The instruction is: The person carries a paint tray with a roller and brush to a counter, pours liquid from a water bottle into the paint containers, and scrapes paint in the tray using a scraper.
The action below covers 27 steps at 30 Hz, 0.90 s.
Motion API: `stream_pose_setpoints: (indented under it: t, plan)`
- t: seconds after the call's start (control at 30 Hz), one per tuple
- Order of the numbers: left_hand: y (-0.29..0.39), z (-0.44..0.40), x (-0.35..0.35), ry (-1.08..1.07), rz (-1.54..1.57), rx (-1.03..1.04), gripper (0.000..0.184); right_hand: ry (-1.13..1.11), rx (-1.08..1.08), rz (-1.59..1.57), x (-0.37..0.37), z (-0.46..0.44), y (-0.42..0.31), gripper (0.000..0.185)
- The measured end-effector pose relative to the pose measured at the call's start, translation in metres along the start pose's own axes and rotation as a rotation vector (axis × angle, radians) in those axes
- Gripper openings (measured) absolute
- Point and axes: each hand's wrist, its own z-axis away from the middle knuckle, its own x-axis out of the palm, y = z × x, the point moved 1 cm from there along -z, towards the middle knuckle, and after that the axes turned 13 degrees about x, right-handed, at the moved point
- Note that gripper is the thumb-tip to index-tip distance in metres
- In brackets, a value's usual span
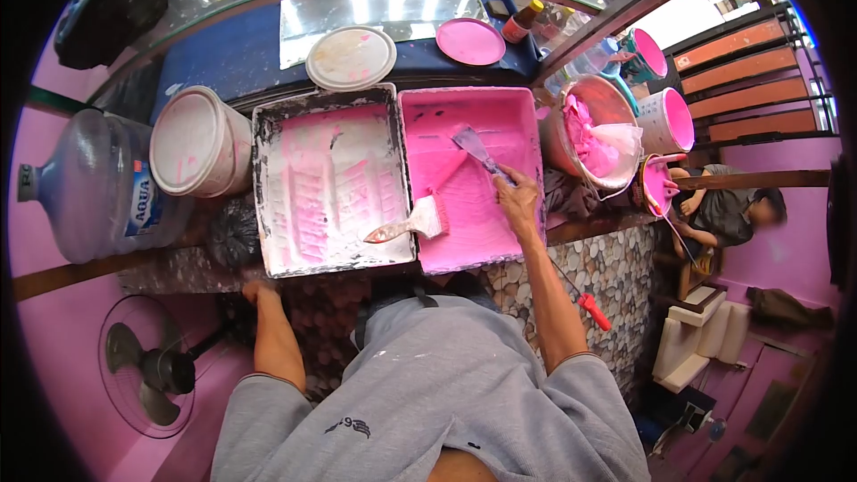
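My right hand (518, 201) is closed around the handle of a putty knife (470, 140), whose paint-smeared blade is over the pink paint tray (535, 156). A wide paintbrush (420, 220) lies across the joint between the pink tray and the white tray (259, 152), its bristles on the pink side. The white tray has pink streaks on its ribbed bottom. My left hand (258, 289) is low at the counter's front edge, left of my body, below the white tray. Its fingers are mostly hidden.
A lidded white bucket (201, 147) and a large water bottle (94, 183) stand left. Two lids lie behind the trays. At right are a bucket with pink-stained plastic (558, 147) and several paint pots. A red roller handle (594, 312) hangs below; another person (719, 214) sits beyond.
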Motion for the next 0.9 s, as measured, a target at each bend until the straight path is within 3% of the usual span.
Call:
stream_pose_setpoints:
  t: [0.1, 0.3, 0.37, 0.4, 0.47, 0.57, 0.67, 0.8, 0.9]
  plan:
    - [-0.003, -0.016, 0.009, -0.016, -0.037, 0.012, 0.028, 0.096, 0.023, -0.141, 0.007, -0.005, 0.005, 0.028]
    - [-0.004, -0.041, 0.019, -0.058, 0.006, -0.046, 0.03, -0.067, 0.124, -0.152, 0.015, 0.005, -0.017, 0.03]
    - [-0.004, -0.047, 0.023, -0.067, 0.0, -0.047, 0.031, 0.114, -0.047, -0.094, 0.018, -0.007, -0.006, 0.03]
    - [-0.005, -0.049, 0.025, -0.059, -0.021, -0.036, 0.031, 0.115, -0.045, -0.095, 0.02, -0.009, -0.006, 0.03]
    - [-0.003, -0.047, 0.023, -0.042, -0.065, -0.009, 0.031, -0.098, -0.006, -0.028, 0.025, -0.01, -0.009, 0.03]
    - [0.001, -0.017, 0.007, -0.033, -0.069, 0.011, 0.031, 0.07, 0.044, -0.126, 0.031, -0.01, -0.015, 0.029]
    - [0.0, -0.011, 0.003, -0.027, -0.072, 0.022, 0.032, -0.101, -0.113, -0.005, 0.038, -0.015, -0.011, 0.028]
    - [0.001, -0.019, 0.012, 0.004, 0.01, -0.064, 0.03, -0.014, -0.019, 0.007, 0.038, -0.004, -0.032, 0.027]
    - [-0.002, -0.007, 0.003, 0.03, 0.04, -0.081, 0.029, 0.04, -0.165, -0.025, 0.049, -0.014, -0.02, 0.027]
